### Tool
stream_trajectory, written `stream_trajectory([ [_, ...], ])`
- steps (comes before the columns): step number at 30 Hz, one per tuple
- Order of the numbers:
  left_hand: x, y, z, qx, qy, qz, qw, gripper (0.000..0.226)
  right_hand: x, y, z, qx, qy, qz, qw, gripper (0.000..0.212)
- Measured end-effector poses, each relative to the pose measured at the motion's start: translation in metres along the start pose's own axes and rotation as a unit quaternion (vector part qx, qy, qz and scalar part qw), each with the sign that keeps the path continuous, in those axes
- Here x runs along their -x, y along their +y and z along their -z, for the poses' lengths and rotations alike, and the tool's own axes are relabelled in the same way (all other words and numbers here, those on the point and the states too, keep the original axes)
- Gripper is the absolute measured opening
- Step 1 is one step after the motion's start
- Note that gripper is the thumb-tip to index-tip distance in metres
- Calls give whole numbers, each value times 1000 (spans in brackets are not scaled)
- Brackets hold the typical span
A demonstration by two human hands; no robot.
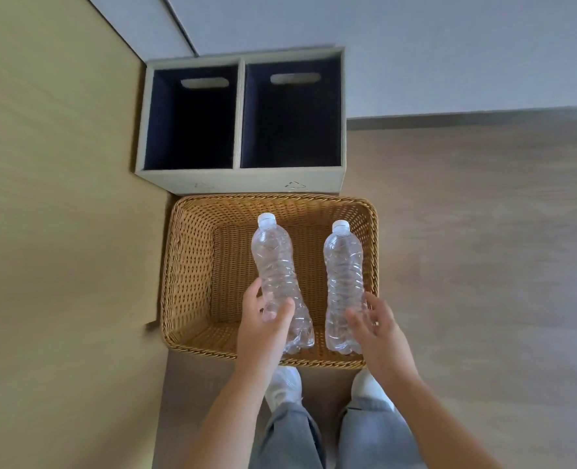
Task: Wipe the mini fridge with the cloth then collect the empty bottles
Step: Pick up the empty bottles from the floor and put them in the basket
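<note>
1. We are standing in white shoes (285, 387) on the floor (483, 231), just short of the basket (192, 265).
2. Our left hand (263, 330) is curling loosely around the left bottle (276, 275); whether it is gripping, we cannot tell.
3. Our right hand (378, 330) is spreading open beside the right bottle (343, 282), fingertips touching or nearly so.
4. Both bottles are hanging over the basket, caps pointing away.
5. Beyond it, a two-compartment bin (239, 177) is sitting against the wall (415, 45).

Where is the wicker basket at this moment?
Head view, centre: the wicker basket sits on the floor before the two-compartment bin, beneath both bottles.
</note>
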State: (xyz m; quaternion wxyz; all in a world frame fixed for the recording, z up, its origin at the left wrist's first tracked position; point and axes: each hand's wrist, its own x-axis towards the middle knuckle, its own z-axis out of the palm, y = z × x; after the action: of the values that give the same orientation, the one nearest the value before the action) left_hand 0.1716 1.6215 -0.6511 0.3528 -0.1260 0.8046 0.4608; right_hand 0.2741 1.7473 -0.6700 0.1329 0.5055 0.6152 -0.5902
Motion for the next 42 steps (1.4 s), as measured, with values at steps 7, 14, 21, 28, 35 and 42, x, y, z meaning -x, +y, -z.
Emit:
stream_trajectory([
  [7,-80,-66,-21,-122,-36,-22,992,62,-73,58,-42,54,-14,-8,998,55],
  [14,-137,-112,-37,-164,-63,-39,984,67,-130,93,-71,0,16,-21,1000,55],
  [21,-177,-152,-51,-169,-71,-34,982,70,-169,107,-88,-60,9,-35,998,59],
  [28,-196,-178,-68,-185,-66,-39,980,78,-193,120,-93,0,20,-90,996,68],
  [35,-197,-184,-79,-213,-77,-36,973,87,-196,122,-94,45,20,-113,992,64],
  [42,-167,-159,-61,-309,-15,-55,949,76,-152,91,-69,107,-3,-51,993,66],
])
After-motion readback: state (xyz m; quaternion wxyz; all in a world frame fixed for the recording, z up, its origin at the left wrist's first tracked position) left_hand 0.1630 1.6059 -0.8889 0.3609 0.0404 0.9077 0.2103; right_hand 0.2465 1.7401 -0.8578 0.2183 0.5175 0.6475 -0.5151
